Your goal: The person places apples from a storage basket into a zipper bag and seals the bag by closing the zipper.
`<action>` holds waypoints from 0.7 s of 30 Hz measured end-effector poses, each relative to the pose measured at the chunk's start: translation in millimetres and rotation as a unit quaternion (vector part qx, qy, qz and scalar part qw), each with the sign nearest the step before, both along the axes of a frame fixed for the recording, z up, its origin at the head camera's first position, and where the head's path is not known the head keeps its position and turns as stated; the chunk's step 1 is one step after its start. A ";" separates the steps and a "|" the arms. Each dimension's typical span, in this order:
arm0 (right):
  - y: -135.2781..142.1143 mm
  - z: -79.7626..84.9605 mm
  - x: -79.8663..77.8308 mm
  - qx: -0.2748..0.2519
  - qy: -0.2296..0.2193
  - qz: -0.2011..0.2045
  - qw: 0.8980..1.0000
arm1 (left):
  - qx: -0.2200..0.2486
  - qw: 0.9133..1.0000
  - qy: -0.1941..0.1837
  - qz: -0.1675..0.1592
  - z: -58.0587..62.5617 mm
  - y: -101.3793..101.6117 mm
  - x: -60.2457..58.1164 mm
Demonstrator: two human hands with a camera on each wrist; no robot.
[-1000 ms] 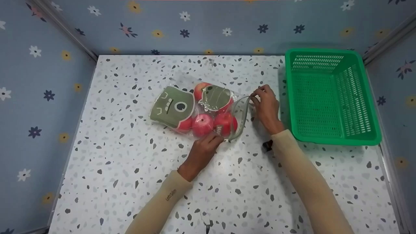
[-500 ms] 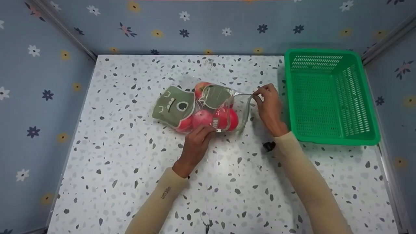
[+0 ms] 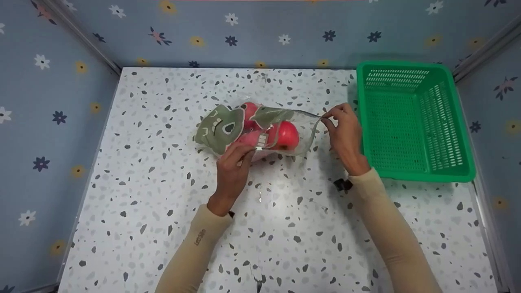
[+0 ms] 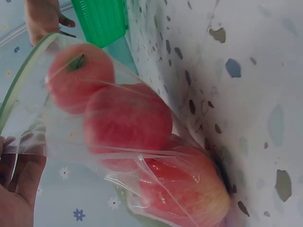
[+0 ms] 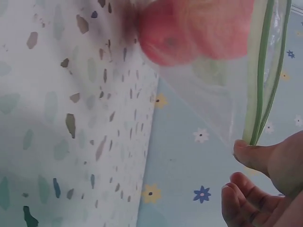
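Observation:
A clear zip bag [image 3: 217, 129] with a green monster print lies in the middle of the table, its mouth spread toward the right. Several red apples [image 3: 288, 136] are inside; the left wrist view shows more apples [image 4: 130, 118] through the clear plastic. My left hand [image 3: 234, 173] pinches the near side of the bag's rim, beside a small white slider [image 3: 259, 149]. At the far corner of the mouth, my right hand [image 3: 346, 136] holds the green zip strip [image 5: 258, 94] between thumb and fingers. The bag's underside is hidden.
A green plastic basket [image 3: 411, 177] with slotted walls stands at the right back of the speckled table [image 3: 163, 228]. Floral panels [image 3: 260, 36] enclose the back and both sides. A small black object [image 3: 343, 184] shows beside the right wrist.
My left hand has moved left and farther back with the near rim. The right hand has shifted slightly right, so the mouth is stretched. Apples have shifted within the bag.

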State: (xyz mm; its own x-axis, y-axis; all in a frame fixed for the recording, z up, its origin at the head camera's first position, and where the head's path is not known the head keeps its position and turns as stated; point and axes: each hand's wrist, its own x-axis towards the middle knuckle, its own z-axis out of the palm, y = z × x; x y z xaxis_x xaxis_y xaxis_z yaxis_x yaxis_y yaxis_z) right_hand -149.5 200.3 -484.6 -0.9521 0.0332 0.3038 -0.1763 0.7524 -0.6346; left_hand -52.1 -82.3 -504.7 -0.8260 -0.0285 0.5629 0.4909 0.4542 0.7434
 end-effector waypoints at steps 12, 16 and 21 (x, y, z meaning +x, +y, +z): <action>8.0 16.6 8.2 0.001 0.015 -0.009 1.000 | 0.060 0.997 0.036 0.007 10.2 -4.6 -9.2; 12.0 23.5 11.0 0.001 0.024 -0.004 1.000 | 0.084 0.996 0.038 0.010 13.4 -5.2 -13.7; 17.5 32.8 14.8 -0.006 0.034 0.007 0.999 | 0.105 0.994 0.034 0.017 20.2 -6.0 -17.5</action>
